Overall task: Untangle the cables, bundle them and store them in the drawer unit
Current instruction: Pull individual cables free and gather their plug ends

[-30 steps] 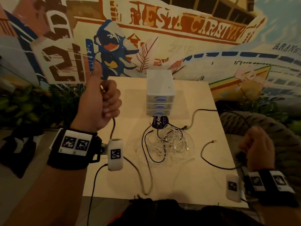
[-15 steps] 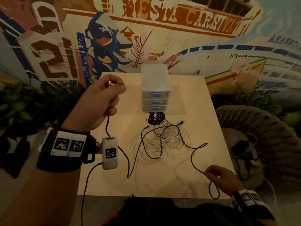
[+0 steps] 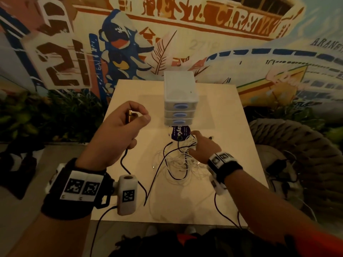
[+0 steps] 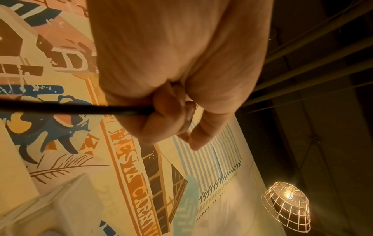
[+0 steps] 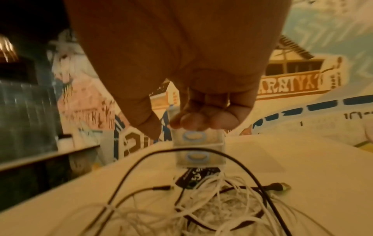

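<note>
My left hand [image 3: 138, 115] is raised over the table's left side and grips the gold plug end of a black cable [image 3: 121, 162]. In the left wrist view the black cable [image 4: 70, 107] runs out of the curled fingers of that hand [image 4: 177, 115]. My right hand [image 3: 196, 143] reaches over the tangle of white and black cables [image 3: 178, 160], just in front of the white three-drawer unit [image 3: 179, 93]. In the right wrist view its fingers [image 5: 193, 123] hang loosely curled above the tangle [image 5: 218, 207] and hold nothing. All the drawers [image 5: 198, 146] are closed.
A purple tag [image 3: 177, 134] lies between the drawer unit and the tangle. The pale wooden table [image 3: 232, 127] stands against a painted wall. A rope-woven seat [image 3: 297, 145] sits to the right and plants [image 3: 27, 117] to the left.
My right hand has come from beyond the table's right edge, past its front right corner, forward to the tangle. My left hand has lowered a little, still holding the plug end.
</note>
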The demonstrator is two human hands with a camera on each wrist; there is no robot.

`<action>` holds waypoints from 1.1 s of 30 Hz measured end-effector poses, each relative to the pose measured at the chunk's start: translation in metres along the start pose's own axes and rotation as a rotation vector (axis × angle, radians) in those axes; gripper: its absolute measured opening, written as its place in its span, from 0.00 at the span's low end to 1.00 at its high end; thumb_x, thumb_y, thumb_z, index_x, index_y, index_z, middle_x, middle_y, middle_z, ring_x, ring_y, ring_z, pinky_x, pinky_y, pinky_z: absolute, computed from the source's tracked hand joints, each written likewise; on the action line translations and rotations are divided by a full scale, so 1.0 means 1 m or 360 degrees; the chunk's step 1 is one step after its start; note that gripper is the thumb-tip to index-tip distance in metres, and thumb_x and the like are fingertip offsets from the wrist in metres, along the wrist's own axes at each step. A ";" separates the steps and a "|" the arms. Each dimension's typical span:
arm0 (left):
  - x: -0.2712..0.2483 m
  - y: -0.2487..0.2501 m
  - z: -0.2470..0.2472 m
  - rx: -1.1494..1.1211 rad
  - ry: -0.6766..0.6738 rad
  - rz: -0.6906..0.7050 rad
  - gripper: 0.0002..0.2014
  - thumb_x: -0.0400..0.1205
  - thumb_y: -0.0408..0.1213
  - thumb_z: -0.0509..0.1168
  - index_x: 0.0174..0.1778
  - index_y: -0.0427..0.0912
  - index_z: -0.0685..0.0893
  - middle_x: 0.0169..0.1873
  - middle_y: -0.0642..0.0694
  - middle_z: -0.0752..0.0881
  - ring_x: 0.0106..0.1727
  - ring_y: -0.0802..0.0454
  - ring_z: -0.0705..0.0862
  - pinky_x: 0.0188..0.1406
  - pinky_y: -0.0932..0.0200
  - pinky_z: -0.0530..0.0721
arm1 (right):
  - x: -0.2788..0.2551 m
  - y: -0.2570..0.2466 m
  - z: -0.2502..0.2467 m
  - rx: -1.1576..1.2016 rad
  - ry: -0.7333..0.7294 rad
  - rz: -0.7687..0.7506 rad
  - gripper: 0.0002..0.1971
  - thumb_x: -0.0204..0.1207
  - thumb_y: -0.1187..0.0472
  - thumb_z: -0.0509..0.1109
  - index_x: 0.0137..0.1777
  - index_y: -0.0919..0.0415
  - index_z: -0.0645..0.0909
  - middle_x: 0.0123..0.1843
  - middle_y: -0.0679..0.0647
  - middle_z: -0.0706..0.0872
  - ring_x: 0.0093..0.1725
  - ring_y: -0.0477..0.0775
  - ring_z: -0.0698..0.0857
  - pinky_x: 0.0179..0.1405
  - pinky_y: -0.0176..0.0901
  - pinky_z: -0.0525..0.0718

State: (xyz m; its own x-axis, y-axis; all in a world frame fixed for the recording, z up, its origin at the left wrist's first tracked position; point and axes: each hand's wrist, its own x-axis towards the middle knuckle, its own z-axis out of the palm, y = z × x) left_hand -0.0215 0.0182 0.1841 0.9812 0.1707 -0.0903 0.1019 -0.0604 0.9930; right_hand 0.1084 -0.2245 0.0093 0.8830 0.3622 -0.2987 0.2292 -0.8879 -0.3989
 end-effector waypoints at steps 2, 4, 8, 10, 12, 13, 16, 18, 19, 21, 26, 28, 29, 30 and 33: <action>-0.003 0.000 -0.006 0.0007 0.0035 0.0012 0.05 0.87 0.34 0.65 0.47 0.48 0.83 0.29 0.46 0.64 0.26 0.54 0.59 0.21 0.58 0.59 | 0.018 -0.005 0.003 -0.0261 -0.0166 0.0048 0.23 0.82 0.45 0.67 0.74 0.52 0.74 0.64 0.56 0.86 0.59 0.61 0.86 0.53 0.49 0.83; -0.007 0.000 -0.014 0.0004 0.0069 0.0027 0.06 0.87 0.34 0.65 0.47 0.50 0.83 0.30 0.45 0.64 0.26 0.53 0.59 0.20 0.59 0.60 | 0.023 -0.003 0.002 -0.0402 -0.0210 0.0043 0.19 0.84 0.45 0.63 0.65 0.56 0.83 0.62 0.57 0.87 0.59 0.61 0.85 0.57 0.51 0.85; -0.014 0.000 -0.028 -0.0093 0.0202 0.0059 0.08 0.88 0.32 0.64 0.46 0.49 0.81 0.30 0.45 0.64 0.25 0.55 0.60 0.17 0.64 0.62 | 0.008 0.000 -0.016 -0.0359 -0.0037 -0.0128 0.18 0.83 0.39 0.65 0.60 0.50 0.87 0.52 0.53 0.81 0.57 0.58 0.81 0.53 0.47 0.77; -0.016 0.001 -0.032 -0.0137 0.0288 0.0078 0.08 0.88 0.31 0.63 0.46 0.49 0.80 0.29 0.47 0.64 0.23 0.56 0.60 0.17 0.65 0.61 | -0.015 -0.001 -0.034 -0.0208 0.0084 -0.0303 0.16 0.80 0.37 0.69 0.54 0.46 0.90 0.46 0.49 0.77 0.49 0.50 0.79 0.47 0.43 0.73; -0.016 0.005 -0.034 -0.0174 0.0365 0.0089 0.09 0.89 0.30 0.62 0.46 0.49 0.79 0.28 0.49 0.67 0.23 0.57 0.61 0.18 0.64 0.60 | -0.045 -0.001 -0.056 -0.0033 0.0166 -0.0524 0.15 0.77 0.36 0.71 0.50 0.44 0.91 0.43 0.45 0.76 0.42 0.42 0.77 0.42 0.40 0.72; -0.017 0.008 -0.035 -0.0197 0.0399 0.0093 0.10 0.89 0.29 0.61 0.46 0.49 0.79 0.27 0.51 0.68 0.23 0.58 0.61 0.18 0.63 0.60 | -0.061 -0.002 -0.067 0.0052 0.0170 -0.0624 0.17 0.75 0.34 0.70 0.49 0.43 0.91 0.41 0.44 0.77 0.40 0.41 0.78 0.40 0.39 0.74; -0.015 0.019 -0.037 -0.0293 0.0444 0.0135 0.12 0.88 0.26 0.59 0.47 0.49 0.78 0.26 0.54 0.69 0.23 0.58 0.60 0.19 0.62 0.58 | -0.110 0.000 -0.087 0.0389 0.0023 -0.0738 0.16 0.72 0.34 0.72 0.46 0.43 0.93 0.38 0.45 0.82 0.37 0.48 0.83 0.37 0.45 0.82; -0.012 0.025 -0.039 -0.0362 0.0437 0.0159 0.14 0.85 0.23 0.55 0.50 0.48 0.78 0.27 0.53 0.67 0.25 0.57 0.59 0.21 0.61 0.57 | -0.131 0.007 -0.081 0.0555 -0.0170 -0.0792 0.10 0.76 0.40 0.75 0.46 0.42 0.93 0.38 0.44 0.85 0.38 0.50 0.85 0.40 0.47 0.85; -0.009 0.028 -0.039 -0.0397 0.0417 0.0162 0.16 0.83 0.22 0.53 0.53 0.48 0.78 0.28 0.52 0.67 0.26 0.56 0.59 0.22 0.60 0.57 | -0.138 0.010 -0.073 0.0592 -0.0291 -0.0808 0.08 0.78 0.42 0.75 0.47 0.42 0.92 0.39 0.44 0.86 0.38 0.49 0.87 0.42 0.49 0.86; -0.004 0.032 -0.038 -0.0461 0.0334 0.0149 0.21 0.79 0.23 0.49 0.60 0.47 0.79 0.30 0.51 0.67 0.28 0.55 0.60 0.26 0.58 0.58 | -0.148 0.011 -0.053 0.0655 -0.0567 -0.0721 0.07 0.80 0.45 0.75 0.47 0.45 0.92 0.41 0.45 0.88 0.37 0.48 0.89 0.44 0.51 0.89; 0.006 0.036 -0.019 -0.0483 0.0204 0.0099 0.25 0.85 0.26 0.46 0.70 0.46 0.82 0.32 0.53 0.76 0.29 0.56 0.64 0.28 0.59 0.61 | -0.147 0.004 0.014 0.0546 -0.0891 -0.0595 0.11 0.84 0.47 0.70 0.48 0.51 0.90 0.39 0.39 0.90 0.39 0.41 0.90 0.51 0.45 0.88; 0.008 0.034 -0.010 -0.0438 0.0153 0.0109 0.27 0.85 0.25 0.46 0.74 0.45 0.80 0.34 0.53 0.78 0.29 0.56 0.65 0.30 0.58 0.62 | -0.139 0.005 0.042 0.0327 -0.0959 -0.0520 0.13 0.83 0.44 0.68 0.51 0.50 0.90 0.45 0.45 0.92 0.43 0.42 0.90 0.53 0.43 0.86; 0.008 0.032 -0.007 -0.0425 0.0112 0.0126 0.27 0.85 0.23 0.45 0.75 0.45 0.79 0.35 0.52 0.80 0.30 0.56 0.67 0.31 0.58 0.63 | -0.135 0.006 0.054 0.0189 -0.0960 -0.0508 0.14 0.83 0.42 0.67 0.53 0.50 0.89 0.49 0.47 0.92 0.46 0.43 0.89 0.53 0.41 0.84; 0.007 0.031 -0.004 -0.0416 0.0069 0.0148 0.28 0.86 0.23 0.45 0.75 0.45 0.79 0.37 0.52 0.81 0.31 0.56 0.68 0.31 0.59 0.65 | -0.132 0.006 0.064 0.0086 -0.0967 -0.0502 0.15 0.83 0.42 0.67 0.55 0.50 0.89 0.52 0.48 0.92 0.50 0.46 0.88 0.53 0.39 0.80; 0.005 0.028 0.000 -0.0396 -0.0041 0.0226 0.25 0.89 0.23 0.46 0.77 0.45 0.77 0.44 0.50 0.85 0.33 0.56 0.74 0.32 0.61 0.72 | -0.132 0.002 0.081 0.0100 -0.1036 -0.0459 0.16 0.83 0.40 0.66 0.57 0.49 0.88 0.55 0.49 0.91 0.55 0.49 0.87 0.55 0.41 0.80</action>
State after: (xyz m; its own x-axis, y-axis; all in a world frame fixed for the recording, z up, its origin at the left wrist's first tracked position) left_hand -0.0138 0.0170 0.2110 0.9869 0.1529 0.0523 -0.0772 0.1621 0.9837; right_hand -0.0410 -0.2512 -0.0217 0.3623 0.6935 -0.6227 0.3757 -0.7201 -0.5834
